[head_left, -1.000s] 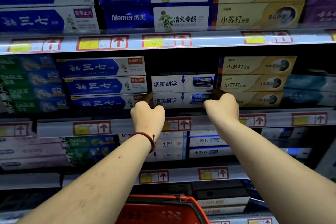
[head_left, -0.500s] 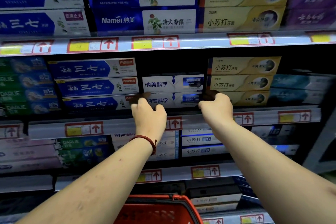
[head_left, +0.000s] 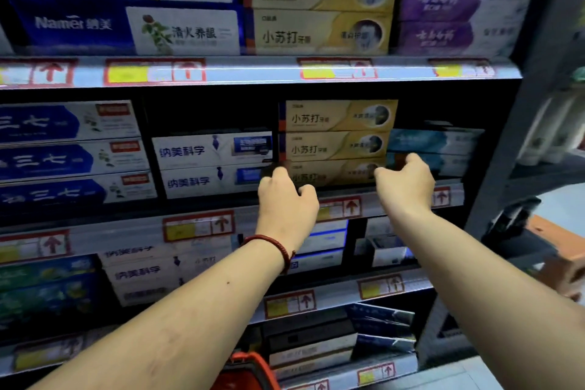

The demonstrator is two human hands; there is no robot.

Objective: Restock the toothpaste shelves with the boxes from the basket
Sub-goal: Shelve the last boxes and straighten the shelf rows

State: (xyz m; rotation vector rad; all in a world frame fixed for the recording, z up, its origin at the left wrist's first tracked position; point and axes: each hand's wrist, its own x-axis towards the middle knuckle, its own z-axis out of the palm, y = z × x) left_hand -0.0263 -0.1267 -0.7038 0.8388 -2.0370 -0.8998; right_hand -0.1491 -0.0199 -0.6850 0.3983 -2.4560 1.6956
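My left hand (head_left: 286,199) and my right hand (head_left: 406,182) reach to the middle shelf (head_left: 395,199). They sit at the two ends of the bottom yellow toothpaste box (head_left: 335,176), the lowest of a stack of three. Left fingers curl round its left end, beside the white toothpaste boxes (head_left: 212,165). Right fingers and thumb curl at its right end, in front of the teal boxes (head_left: 433,142). The fingertips are hidden in shadow. The red basket (head_left: 243,370) shows only its rim at the bottom edge, between my forearms.
Blue boxes (head_left: 69,155) fill the left of the middle shelf. Above the white boxes is a dark gap (head_left: 209,114). The upper shelf carries blue, yellow and purple boxes (head_left: 459,19). A grey upright post (head_left: 519,136) ends the shelving on the right.
Both hands left the ends of the lower white box and moved right to the bottom yellow box. The view swung right and closer to the shelf.
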